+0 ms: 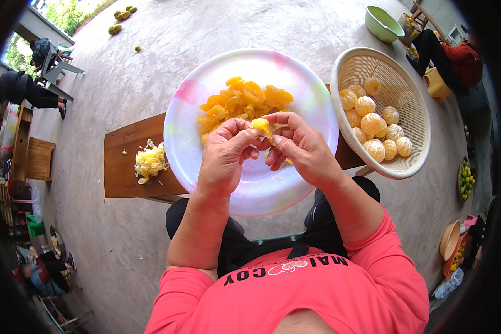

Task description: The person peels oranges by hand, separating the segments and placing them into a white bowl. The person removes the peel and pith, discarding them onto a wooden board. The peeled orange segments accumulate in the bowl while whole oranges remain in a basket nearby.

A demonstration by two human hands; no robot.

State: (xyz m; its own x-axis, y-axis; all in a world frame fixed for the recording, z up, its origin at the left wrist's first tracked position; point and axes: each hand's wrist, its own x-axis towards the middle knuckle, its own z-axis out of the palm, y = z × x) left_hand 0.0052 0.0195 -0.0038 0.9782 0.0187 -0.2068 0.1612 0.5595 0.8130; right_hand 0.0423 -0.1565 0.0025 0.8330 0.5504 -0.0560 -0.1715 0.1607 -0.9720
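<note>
Between my two hands is a yellow citrus segment point(259, 124) with its skin partly pulled away. My left hand point(229, 152) pinches it from the left with thumb and forefinger. From the other side, my right hand point(298, 146) grips the loosened membrane by the fingertips. Both hands are over a large pale plastic basin point(250, 200) with pink and yellow tints. A heap of orange citrus segments point(246, 100) lies in the basin's far part, beyond my fingers. My hands hide some of the basin's middle.
A wooden bench point(125, 167) under the basin holds a pile of pith scraps point(150, 162) on the left. To the right, a tilted cream plastic basket point(417, 125) contains several peeled citrus fruits point(371, 123). A green basin point(384, 25) stands farther off, near a seated person point(463, 62).
</note>
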